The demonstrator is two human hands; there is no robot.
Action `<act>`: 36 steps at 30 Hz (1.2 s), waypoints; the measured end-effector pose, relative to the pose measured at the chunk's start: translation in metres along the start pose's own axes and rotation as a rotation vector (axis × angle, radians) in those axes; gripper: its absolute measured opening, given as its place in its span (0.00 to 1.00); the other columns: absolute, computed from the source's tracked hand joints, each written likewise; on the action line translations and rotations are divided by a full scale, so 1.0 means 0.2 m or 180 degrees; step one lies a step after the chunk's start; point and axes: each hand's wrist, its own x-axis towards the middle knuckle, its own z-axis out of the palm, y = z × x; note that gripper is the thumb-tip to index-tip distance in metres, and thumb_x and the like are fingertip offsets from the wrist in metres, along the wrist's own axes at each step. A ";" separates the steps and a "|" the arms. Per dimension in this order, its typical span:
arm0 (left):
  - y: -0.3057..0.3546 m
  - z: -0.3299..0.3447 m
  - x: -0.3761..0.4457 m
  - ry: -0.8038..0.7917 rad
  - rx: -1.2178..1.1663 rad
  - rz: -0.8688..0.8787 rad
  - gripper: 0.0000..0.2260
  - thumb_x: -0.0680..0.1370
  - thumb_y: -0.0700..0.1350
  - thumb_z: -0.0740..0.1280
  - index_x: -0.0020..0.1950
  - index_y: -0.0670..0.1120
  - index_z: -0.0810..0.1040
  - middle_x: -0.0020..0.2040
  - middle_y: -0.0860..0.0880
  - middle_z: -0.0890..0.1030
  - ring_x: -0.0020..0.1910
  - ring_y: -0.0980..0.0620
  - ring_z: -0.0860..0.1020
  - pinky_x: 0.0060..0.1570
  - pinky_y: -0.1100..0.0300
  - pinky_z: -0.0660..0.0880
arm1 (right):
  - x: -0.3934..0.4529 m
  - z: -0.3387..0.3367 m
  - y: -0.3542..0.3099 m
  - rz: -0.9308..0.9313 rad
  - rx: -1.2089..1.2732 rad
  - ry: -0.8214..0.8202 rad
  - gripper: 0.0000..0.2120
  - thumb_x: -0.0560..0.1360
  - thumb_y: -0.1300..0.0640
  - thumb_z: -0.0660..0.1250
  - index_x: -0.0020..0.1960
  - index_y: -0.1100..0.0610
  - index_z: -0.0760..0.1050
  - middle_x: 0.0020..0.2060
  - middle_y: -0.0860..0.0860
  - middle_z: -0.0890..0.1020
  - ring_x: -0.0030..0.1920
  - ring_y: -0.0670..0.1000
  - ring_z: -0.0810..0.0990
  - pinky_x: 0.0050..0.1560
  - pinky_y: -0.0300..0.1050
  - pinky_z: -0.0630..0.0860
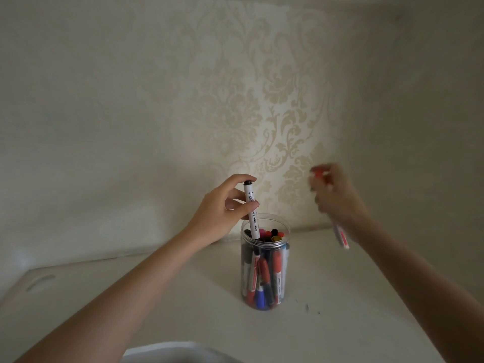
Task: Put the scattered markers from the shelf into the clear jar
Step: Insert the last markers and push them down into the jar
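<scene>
Patterned wallpaper backed a pale shelf (340, 297). Left hand (222, 205) pinched a black-capped marker (251, 208) near-upright, lower end inside the clear jar (264, 260). Right hand (337, 197), blurred, gripped a red-capped marker (340, 235) just right of the jar.

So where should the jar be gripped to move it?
Grip the jar around its straight middle wall, coming from a side. Its open mouth is packed with marker ends and the left hand is lowering a black-capped marker in, so a top grip looks blocked.

Clear jar (264, 273) holding red, blue and black markers; white marker (251, 209) with black cap; cream wallpaper (262, 100) with beige damask pattern; white shelf (157, 297)
</scene>
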 end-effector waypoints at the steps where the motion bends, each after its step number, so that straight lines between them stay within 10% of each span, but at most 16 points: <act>1: 0.00 0.00 0.00 -0.0041 -0.0022 -0.0016 0.17 0.76 0.39 0.71 0.64 0.50 0.74 0.48 0.43 0.85 0.45 0.48 0.85 0.52 0.49 0.82 | -0.05 0.02 0.03 -0.0058 -0.0578 -0.0450 0.08 0.75 0.52 0.66 0.53 0.51 0.74 0.40 0.50 0.79 0.33 0.46 0.76 0.34 0.40 0.71; 7: 0.03 0.02 0.01 -0.0162 0.0525 0.0202 0.18 0.77 0.40 0.71 0.63 0.55 0.75 0.48 0.50 0.85 0.44 0.53 0.85 0.54 0.49 0.80 | -0.19 0.15 0.03 -0.0397 -0.1288 -0.1589 0.10 0.71 0.46 0.69 0.49 0.47 0.73 0.37 0.45 0.84 0.35 0.40 0.78 0.36 0.31 0.72; 14: 0.03 -0.03 0.01 -0.0043 0.0406 0.0175 0.16 0.76 0.37 0.70 0.62 0.50 0.75 0.47 0.49 0.86 0.44 0.52 0.85 0.53 0.50 0.81 | -0.20 0.17 0.01 -0.0419 -0.1523 -0.2792 0.15 0.68 0.48 0.65 0.53 0.45 0.66 0.47 0.43 0.84 0.49 0.47 0.80 0.49 0.45 0.77; 36: 0.03 0.07 0.03 -0.0194 0.0011 0.0085 0.16 0.77 0.36 0.70 0.62 0.50 0.75 0.47 0.48 0.86 0.46 0.51 0.85 0.51 0.58 0.81 | -0.15 0.08 0.08 -0.1625 -0.2500 -0.2383 0.11 0.70 0.42 0.67 0.48 0.46 0.79 0.39 0.42 0.79 0.36 0.42 0.74 0.38 0.40 0.74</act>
